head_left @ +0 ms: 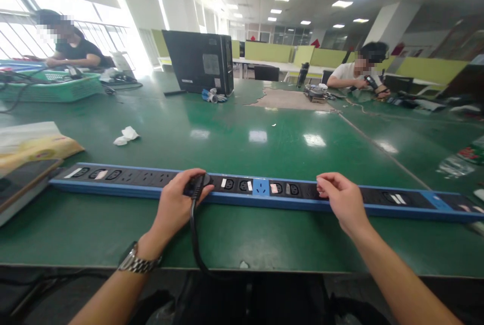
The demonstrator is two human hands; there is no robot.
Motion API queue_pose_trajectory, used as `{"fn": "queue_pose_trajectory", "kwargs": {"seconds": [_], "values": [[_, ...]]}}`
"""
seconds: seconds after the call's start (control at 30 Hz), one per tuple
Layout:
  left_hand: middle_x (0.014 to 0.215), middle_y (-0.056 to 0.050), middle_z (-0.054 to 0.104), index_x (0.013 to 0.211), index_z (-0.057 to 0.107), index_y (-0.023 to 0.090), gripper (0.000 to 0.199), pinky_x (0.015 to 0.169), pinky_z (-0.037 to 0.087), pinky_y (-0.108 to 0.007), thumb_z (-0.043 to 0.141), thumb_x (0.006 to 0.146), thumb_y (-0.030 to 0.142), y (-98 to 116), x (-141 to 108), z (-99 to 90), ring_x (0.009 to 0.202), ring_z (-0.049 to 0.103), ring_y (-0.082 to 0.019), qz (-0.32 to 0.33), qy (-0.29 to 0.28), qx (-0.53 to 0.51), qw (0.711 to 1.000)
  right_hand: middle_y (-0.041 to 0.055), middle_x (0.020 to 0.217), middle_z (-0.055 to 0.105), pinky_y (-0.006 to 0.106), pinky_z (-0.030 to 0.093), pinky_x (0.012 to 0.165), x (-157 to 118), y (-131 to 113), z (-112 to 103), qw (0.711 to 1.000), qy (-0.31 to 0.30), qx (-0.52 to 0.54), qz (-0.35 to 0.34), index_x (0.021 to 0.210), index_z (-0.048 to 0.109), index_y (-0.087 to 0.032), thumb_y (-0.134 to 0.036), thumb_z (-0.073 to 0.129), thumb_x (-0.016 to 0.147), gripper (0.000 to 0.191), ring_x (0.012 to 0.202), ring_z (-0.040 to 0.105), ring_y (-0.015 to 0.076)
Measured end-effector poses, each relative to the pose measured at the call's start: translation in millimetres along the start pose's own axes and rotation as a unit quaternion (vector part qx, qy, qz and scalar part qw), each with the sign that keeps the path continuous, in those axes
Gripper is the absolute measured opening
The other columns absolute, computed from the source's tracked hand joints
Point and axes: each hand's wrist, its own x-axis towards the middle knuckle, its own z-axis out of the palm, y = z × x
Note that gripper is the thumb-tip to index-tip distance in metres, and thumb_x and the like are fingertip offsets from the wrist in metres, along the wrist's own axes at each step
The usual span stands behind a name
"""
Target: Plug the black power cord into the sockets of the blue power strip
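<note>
A long blue power strip [234, 198] with black sockets and a blue socket lies across the green table near its front edge. My left hand [180, 199] has its thumb and fingers round a black plug [197, 184] at the strip, left of the middle. From the plug a thick black cable [194, 239] hangs over the table edge. Over the right part of the strip is my right hand [342, 199], its fingers curled with the fingertips against the thumb; whether something small is between them cannot be made out.
A black computer case [200, 63] stands farther back with blue-grey gloves beside it. Green basket [56, 88] at left holds cables. Crumpled tissue [126, 136] and a packet [41, 143] lie nearer. Two people sit across the table, left and right. Plastic bottle [471, 153] at right.
</note>
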Motion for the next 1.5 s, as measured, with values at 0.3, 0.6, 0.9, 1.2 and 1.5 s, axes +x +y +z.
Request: {"fn": "queue_pose_trajectory", "kwargs": {"seconds": [0.3,0.6,0.9,1.2,1.5], "values": [[0.107,-0.007,0.074,0.108,0.070,0.022,0.039,0.095,0.051,-0.040,0.069,0.081,0.050,-3,17,-8.5,0.100,0.068,-0.025,0.048,-0.124,-0.046,0.990,0.0014,0.068,0.064,0.029,0.046,0.064,-4,5,8,0.999,0.010,-0.025,-0.034,0.079,0.068,-0.016,-0.044,0.067,0.075,0.027,0.065,0.060,0.0153],[0.106,-0.006,0.073,0.113,0.068,0.021,0.034,0.089,0.053,-0.037,0.071,0.082,0.036,67,15,46.7,0.096,0.068,-0.022,0.060,-0.100,-0.113,0.987,0.0019,0.069,0.066,0.029,0.046,0.067,-9,6,13,0.993,0.041,-0.080,-0.071,0.077,0.068,-0.018,-0.043,0.063,0.079,0.026,0.066,0.061,0.0165],[0.109,-0.006,0.073,0.111,0.069,0.024,0.032,0.093,0.047,-0.045,0.074,0.081,0.032,79,16,70.7,0.104,0.065,-0.026,0.083,-0.145,-0.023,0.986,0.0032,0.071,0.068,0.030,0.046,0.069,-9,6,14,0.991,0.046,-0.100,-0.075,0.078,0.068,-0.017,-0.043,0.062,0.079,0.027,0.067,0.062,0.0174],[0.105,0.001,0.075,0.135,0.047,0.027,0.067,0.090,0.050,-0.035,0.069,0.074,0.011,128,30,81.7,0.100,0.068,-0.020,0.060,-0.117,-0.203,0.970,0.0003,0.069,0.068,0.026,0.043,0.058,-21,-77,27,0.962,-0.166,-0.186,-0.111,0.120,0.064,-0.019,-0.053,0.055,0.085,0.050,0.061,0.060,0.0155],[0.128,-0.010,0.064,0.126,0.058,0.023,0.056,0.101,0.040,-0.051,0.071,0.079,0.051,97,27,73.3,0.121,0.054,-0.032,0.127,-0.187,0.028,0.974,0.0025,0.069,0.074,0.027,0.042,0.057,26,-73,5,0.892,-0.209,-0.379,-0.129,0.083,0.080,-0.021,-0.033,0.057,0.077,0.027,0.059,0.063,0.0173]]}}
